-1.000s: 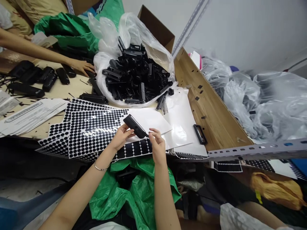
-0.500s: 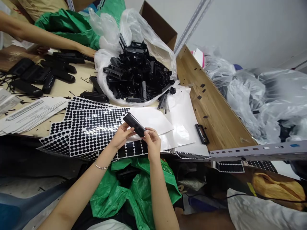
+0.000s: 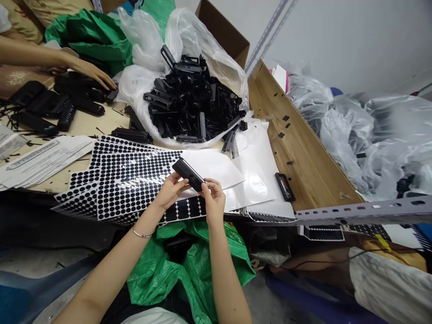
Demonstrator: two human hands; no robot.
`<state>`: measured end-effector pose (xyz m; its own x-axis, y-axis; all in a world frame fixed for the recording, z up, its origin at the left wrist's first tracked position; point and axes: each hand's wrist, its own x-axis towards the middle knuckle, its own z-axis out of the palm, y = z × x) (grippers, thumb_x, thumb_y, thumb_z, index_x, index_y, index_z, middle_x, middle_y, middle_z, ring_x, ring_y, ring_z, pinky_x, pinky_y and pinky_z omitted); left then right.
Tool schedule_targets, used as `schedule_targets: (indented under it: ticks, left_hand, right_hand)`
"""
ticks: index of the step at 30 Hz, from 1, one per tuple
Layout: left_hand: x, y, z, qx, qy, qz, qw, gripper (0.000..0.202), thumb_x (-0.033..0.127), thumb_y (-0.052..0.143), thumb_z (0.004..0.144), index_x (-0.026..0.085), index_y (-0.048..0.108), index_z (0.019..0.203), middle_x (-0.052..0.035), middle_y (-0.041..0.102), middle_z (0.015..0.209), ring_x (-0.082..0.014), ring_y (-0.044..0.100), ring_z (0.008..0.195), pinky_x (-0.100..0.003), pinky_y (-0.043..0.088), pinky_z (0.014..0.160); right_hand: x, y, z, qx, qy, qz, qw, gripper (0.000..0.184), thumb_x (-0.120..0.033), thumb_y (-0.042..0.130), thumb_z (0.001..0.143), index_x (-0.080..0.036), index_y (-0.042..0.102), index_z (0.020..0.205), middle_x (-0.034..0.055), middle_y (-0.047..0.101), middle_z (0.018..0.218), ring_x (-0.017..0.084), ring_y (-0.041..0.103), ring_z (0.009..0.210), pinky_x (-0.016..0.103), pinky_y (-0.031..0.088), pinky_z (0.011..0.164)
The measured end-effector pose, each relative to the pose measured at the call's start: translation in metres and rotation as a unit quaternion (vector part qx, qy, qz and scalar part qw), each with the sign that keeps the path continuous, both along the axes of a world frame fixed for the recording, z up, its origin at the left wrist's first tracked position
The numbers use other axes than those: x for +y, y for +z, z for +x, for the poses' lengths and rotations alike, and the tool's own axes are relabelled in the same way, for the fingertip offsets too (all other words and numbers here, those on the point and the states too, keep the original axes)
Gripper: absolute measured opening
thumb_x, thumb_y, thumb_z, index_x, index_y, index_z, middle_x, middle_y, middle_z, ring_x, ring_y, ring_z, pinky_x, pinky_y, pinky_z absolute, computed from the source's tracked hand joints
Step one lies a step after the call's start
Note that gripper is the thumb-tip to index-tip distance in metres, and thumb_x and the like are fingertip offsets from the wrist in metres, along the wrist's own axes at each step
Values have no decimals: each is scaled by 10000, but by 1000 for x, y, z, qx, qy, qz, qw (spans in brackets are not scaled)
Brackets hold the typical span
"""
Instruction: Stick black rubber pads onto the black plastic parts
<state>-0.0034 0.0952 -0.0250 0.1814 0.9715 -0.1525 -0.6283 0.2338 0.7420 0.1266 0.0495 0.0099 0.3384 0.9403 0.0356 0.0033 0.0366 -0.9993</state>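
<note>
A black oblong plastic part (image 3: 187, 174), ribbed on one face, is held between both hands over the table's front edge. My left hand (image 3: 169, 190) pinches its left and lower side, thumb on the near face. My right hand (image 3: 213, 198) grips its right end between thumb and fingers. Beneath and beside the hands lie sticker sheets (image 3: 135, 184) covered in black round dots. A plain white sheet (image 3: 212, 164) lies just behind the part. Farther back, a clear plastic bag (image 3: 145, 121) holds a heap of black plastic parts (image 3: 192, 99).
A co-worker's hand (image 3: 91, 72) reaches over black parts at left. White printed papers (image 3: 43, 162) lie at front left. A wooden board (image 3: 297, 148) and perforated metal rail (image 3: 364, 209) edge the right side. A green sack (image 3: 189, 270) hangs below the table edge.
The co-worker's hand has moved left, away from the clear bag. My hands and the black part have barely shifted. A person's light-clothed leg at lower right has moved.
</note>
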Motion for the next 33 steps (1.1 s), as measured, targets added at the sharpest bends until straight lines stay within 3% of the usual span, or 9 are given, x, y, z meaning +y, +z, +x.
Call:
schedule_targets:
  ticks: [14, 20, 27, 33]
  left_hand:
    - [-2, 4, 1, 12, 13, -3, 1000, 388, 337, 900, 519, 203, 715, 833, -15, 740, 876, -196, 699, 848, -348, 606, 802]
    - [-2, 1, 0, 21, 8, 6, 1000, 370, 336, 886, 552, 202, 713, 850, -22, 737, 902, -226, 696, 906, -395, 587, 853]
    - [-2, 2, 0, 15, 12, -3, 1000, 405, 344, 907, 506, 190, 702, 819, -6, 733, 862, -183, 699, 833, -326, 601, 788]
    - [-1, -1, -1, 21, 8, 0, 1000, 401, 339, 901, 524, 188, 702, 837, -7, 734, 873, -187, 704, 843, -329, 597, 798]
  right_hand:
    - [1, -3, -1, -33, -9, 8, 999, 218, -394, 665, 785, -190, 610, 728, 86, 601, 1078, 232, 570, 1055, 336, 514, 786]
    - [0, -2, 0, -36, -3, 8, 999, 212, -392, 666, 784, -195, 613, 726, 86, 616, 1083, 228, 572, 1060, 340, 514, 801]
    - [1, -2, 1, -28, -4, -2, 1000, 213, -391, 671, 775, -189, 619, 729, 80, 619, 1074, 221, 572, 1048, 337, 521, 782]
    - [2, -2, 0, -26, -6, 3, 1000, 228, -396, 680, 770, -182, 616, 724, 83, 622, 1057, 221, 572, 1042, 317, 533, 737]
